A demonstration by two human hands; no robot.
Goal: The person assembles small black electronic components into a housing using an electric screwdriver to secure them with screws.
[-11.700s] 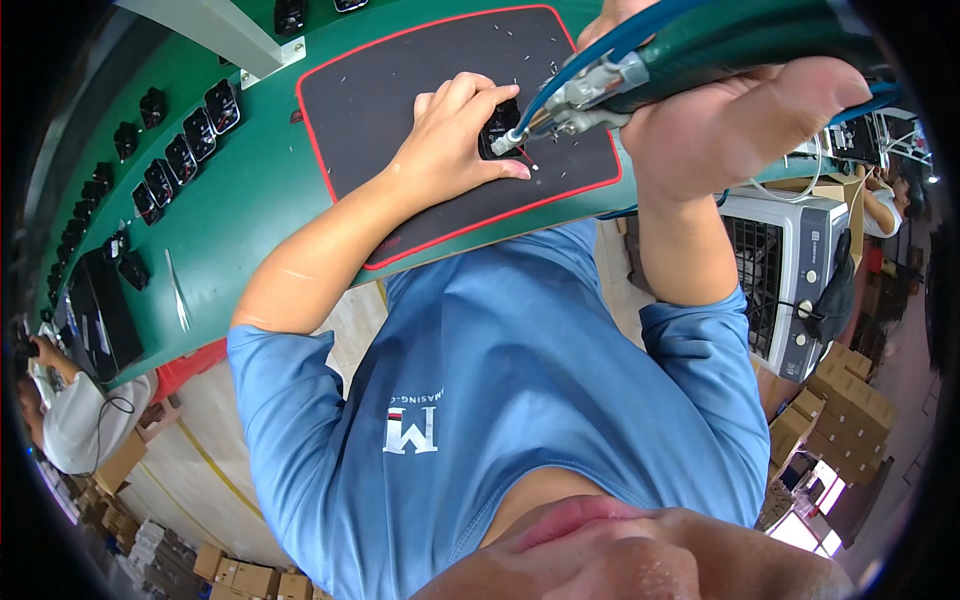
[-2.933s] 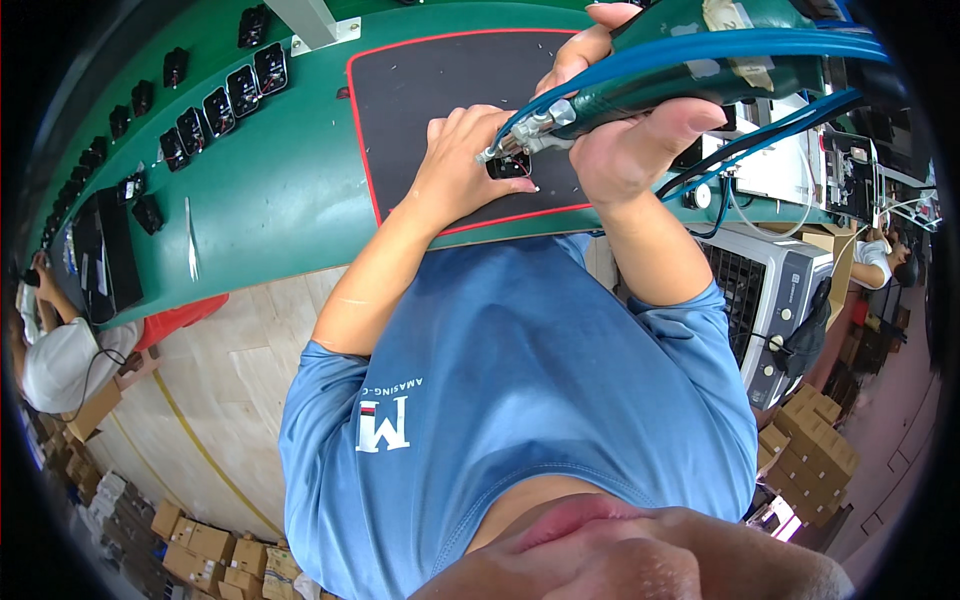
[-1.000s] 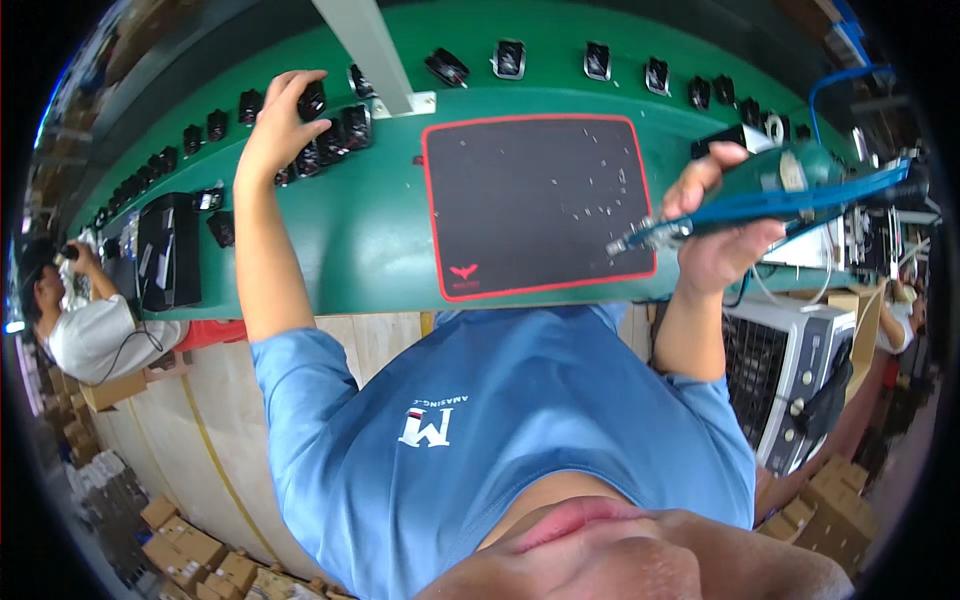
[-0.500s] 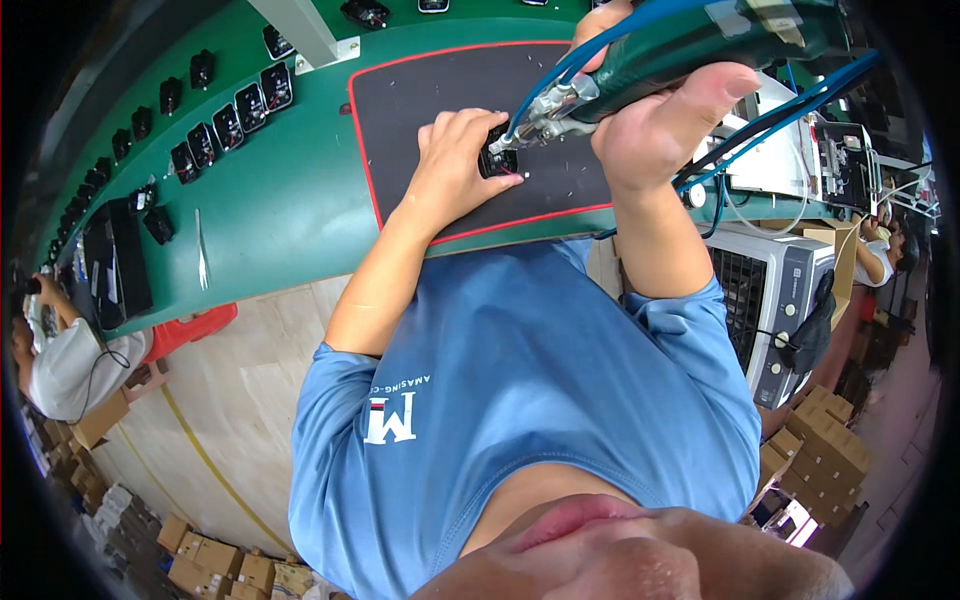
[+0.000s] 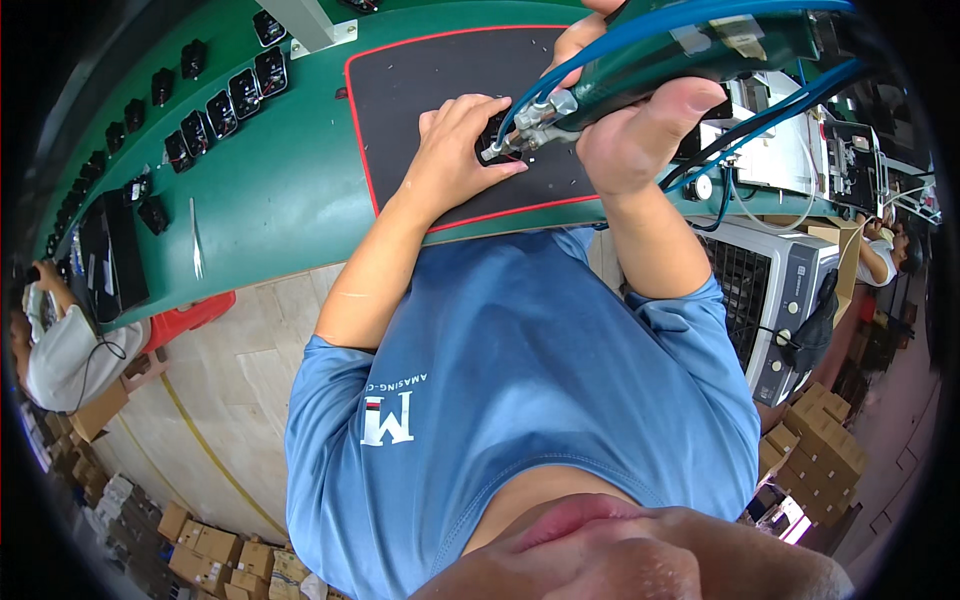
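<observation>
On a dark mat (image 5: 405, 105) with a red border, my left hand (image 5: 450, 150) grips a small black housing (image 5: 488, 140) between thumb and fingers. The hand and the tool tip hide most of that housing. My right hand (image 5: 635, 140) is wrapped round a thick hand-held power tool (image 5: 630, 85), green-bodied with a metal head (image 5: 545, 115) and blue hoses. Its slim metal nozzle points down and left into the housing, next to my left thumb. Whether the tip touches anything inside cannot be made out.
Rows of similar black housings (image 5: 245, 93) stand on the green bench (image 5: 290, 180) at the left, by a metal post (image 5: 305, 20). Tweezers (image 5: 196, 240) and a black tray (image 5: 120, 250) lie nearer. Right are a white machine (image 5: 775, 150) and an air cooler (image 5: 775, 290). Another person (image 5: 75, 355) sits far left.
The tool and my right hand have shifted slightly left, with the nozzle tip now lower in the housing. My left hand keeps its grip. The whole view has moved a little.
</observation>
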